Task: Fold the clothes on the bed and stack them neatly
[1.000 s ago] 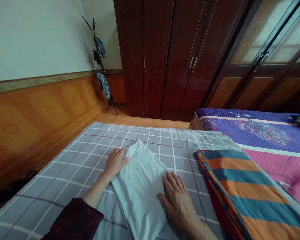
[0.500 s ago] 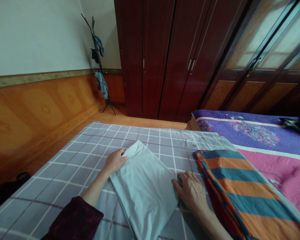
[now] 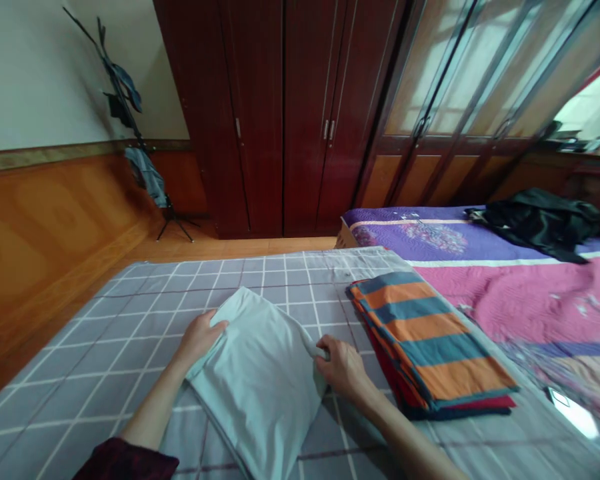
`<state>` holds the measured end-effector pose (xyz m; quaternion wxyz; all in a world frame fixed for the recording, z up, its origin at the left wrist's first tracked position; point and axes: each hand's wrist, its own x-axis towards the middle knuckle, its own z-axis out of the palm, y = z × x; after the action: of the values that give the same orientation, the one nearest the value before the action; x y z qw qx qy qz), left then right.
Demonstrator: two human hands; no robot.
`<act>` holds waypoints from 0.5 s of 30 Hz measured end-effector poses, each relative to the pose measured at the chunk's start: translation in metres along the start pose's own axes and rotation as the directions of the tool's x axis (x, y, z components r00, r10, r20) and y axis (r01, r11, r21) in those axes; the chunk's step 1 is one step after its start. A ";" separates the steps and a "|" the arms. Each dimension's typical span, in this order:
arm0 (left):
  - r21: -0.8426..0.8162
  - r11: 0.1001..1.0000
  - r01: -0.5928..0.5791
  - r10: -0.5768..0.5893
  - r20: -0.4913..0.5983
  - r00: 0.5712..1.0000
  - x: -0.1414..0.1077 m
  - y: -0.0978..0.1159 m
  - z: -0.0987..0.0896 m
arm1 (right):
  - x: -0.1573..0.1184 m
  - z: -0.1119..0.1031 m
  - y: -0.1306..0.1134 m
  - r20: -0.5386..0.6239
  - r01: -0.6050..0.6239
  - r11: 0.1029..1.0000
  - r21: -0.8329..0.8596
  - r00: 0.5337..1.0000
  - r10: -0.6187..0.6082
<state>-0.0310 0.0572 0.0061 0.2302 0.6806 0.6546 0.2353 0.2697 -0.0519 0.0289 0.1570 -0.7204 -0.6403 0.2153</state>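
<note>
A folded pale, light-grey cloth garment point(image 3: 263, 383) lies on the grey checked bedsheet point(image 3: 145, 320); its exact kind I cannot tell. My left hand point(image 3: 200, 339) grips its upper left edge, thumb on top and the fingers partly hidden. At the garment's right corner, my right hand point(image 3: 344, 365) pinches the edge between thumb and curled fingers, lifting it slightly. To the right of my right hand rests a stack of folded clothes, with an orange and teal striped one point(image 3: 425, 337) on top and dark red and dark cloth beneath.
Beyond the sheet's right edge is a bed with a purple and pink cover point(image 3: 460, 283), holding a black garment or bag point(image 3: 540, 220). A phone-like device point(image 3: 573, 412) lies at the right. Dark red wardrobes point(image 3: 280, 133) and a coat stand point(image 3: 130, 127) are behind.
The view has turned to the right. My right hand has closed on the garment's right corner and raised it a little. My left hand stays at the left edge.
</note>
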 end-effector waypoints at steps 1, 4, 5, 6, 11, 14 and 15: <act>-0.038 0.999 -0.011 0.011 0.004 1.000 -0.002 0.001 -0.001 | -0.002 -0.002 0.000 0.011 0.005 0.999 0.037 1.000 -0.005; -0.260 0.964 0.053 -0.052 0.009 0.999 -0.007 0.006 -0.001 | -0.010 -0.013 0.000 0.035 0.038 0.986 0.160 0.998 -0.044; -0.349 0.931 0.103 -0.100 0.026 0.995 -0.007 0.008 0.000 | -0.014 -0.017 0.001 0.045 0.046 0.971 0.233 0.997 -0.058; -0.429 0.890 0.155 -0.143 0.059 0.988 -0.008 0.011 0.001 | -0.017 -0.021 0.002 0.057 0.046 0.942 0.333 0.996 -0.069; -0.615 0.749 0.247 -0.077 0.290 0.954 -0.003 0.060 0.008 | -0.033 -0.049 0.019 0.110 -0.073 0.607 0.791 0.994 -0.023; -0.674 0.713 0.194 0.043 0.318 0.947 0.003 0.112 0.011 | -0.047 -0.081 0.034 0.082 -0.098 0.498 0.862 0.995 0.055; -0.689 0.705 0.167 0.085 0.316 0.945 0.006 0.131 0.011 | -0.053 -0.094 0.039 0.051 -0.083 0.468 0.880 0.995 0.081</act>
<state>0.0785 0.0578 0.0787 0.5830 0.5543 0.4820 0.3473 0.3466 -0.1048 0.0952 0.4938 -0.5669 -0.4036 0.5215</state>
